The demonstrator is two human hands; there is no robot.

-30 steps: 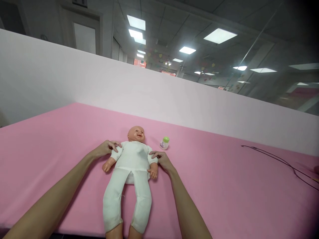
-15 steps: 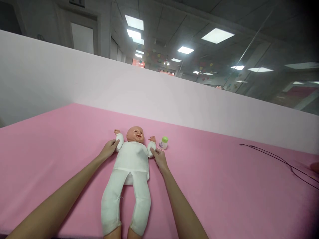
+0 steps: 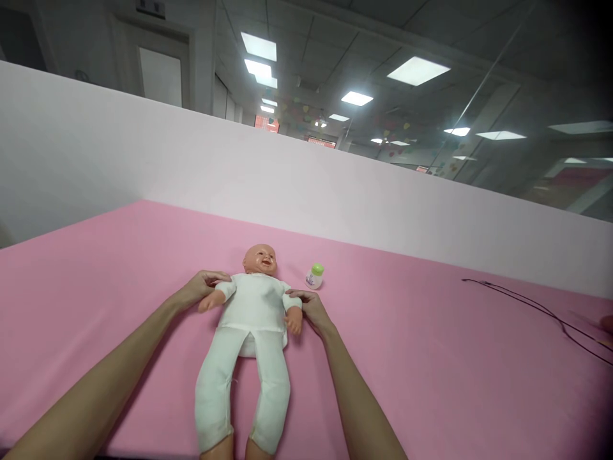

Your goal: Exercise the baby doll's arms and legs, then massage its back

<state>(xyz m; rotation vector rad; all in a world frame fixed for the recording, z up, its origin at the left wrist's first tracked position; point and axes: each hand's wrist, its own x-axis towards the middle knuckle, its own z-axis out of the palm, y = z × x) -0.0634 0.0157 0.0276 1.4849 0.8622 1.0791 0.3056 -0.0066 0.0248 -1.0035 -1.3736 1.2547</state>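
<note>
1. A pink fabric-covered tabletop (image 3: pixel 431 364) fills my view, backed by a pale pink wall panel (image 3: pixel 287 185).
2. A vinyl baby doll in a white cloth suit (image 3: pixel 251 306) lies face up between my arms.
3. A thin black cable (image 3: pixel 536 313) lies well off to the right.
4. A small plastic bottle with a green cap (image 3: pixel 315 276) stands near the doll's head and shoulder.
5. My left hand (image 3: pixel 198 287) curves its fingers over one white sleeve (image 3: pixel 225 291); my right hand (image 3: pixel 313 312) lies against the other white sleeve (image 3: pixel 292 301), fingers together. I cannot tell whether either hand is pinching.
</note>
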